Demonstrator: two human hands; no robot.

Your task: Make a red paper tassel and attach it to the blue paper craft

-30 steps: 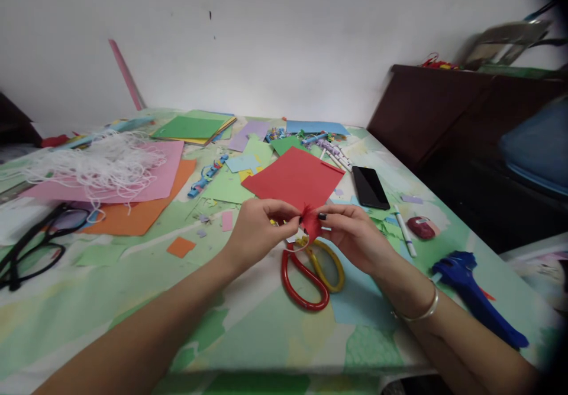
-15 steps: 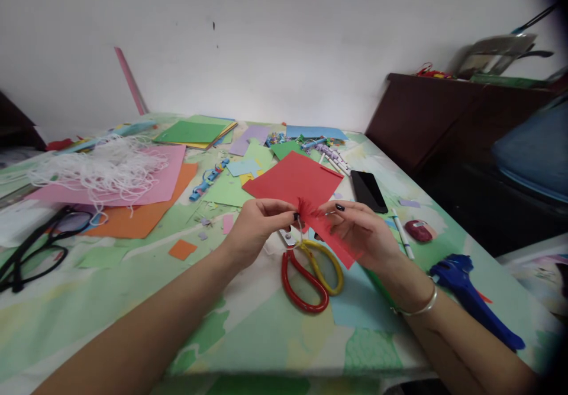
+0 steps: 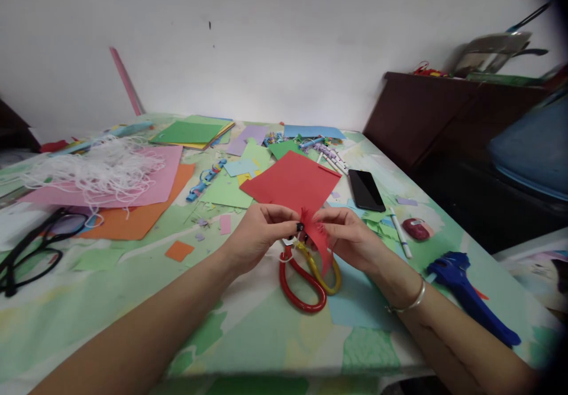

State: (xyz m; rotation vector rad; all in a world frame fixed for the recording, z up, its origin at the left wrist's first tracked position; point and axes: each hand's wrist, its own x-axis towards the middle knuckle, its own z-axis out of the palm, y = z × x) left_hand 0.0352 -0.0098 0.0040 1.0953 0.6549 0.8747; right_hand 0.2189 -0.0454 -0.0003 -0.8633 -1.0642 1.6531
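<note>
In the head view, the fringed red paper strip (image 3: 322, 242), stretched toward the lower right half a second ago, now droops between the hands, above the metal scissors with red and yellow handles (image 3: 306, 308). The left hand (image 3: 248, 238) pinches its bunched end; the right hand (image 3: 361, 241) has closed in, fingertips pinching it nearby.
</note>
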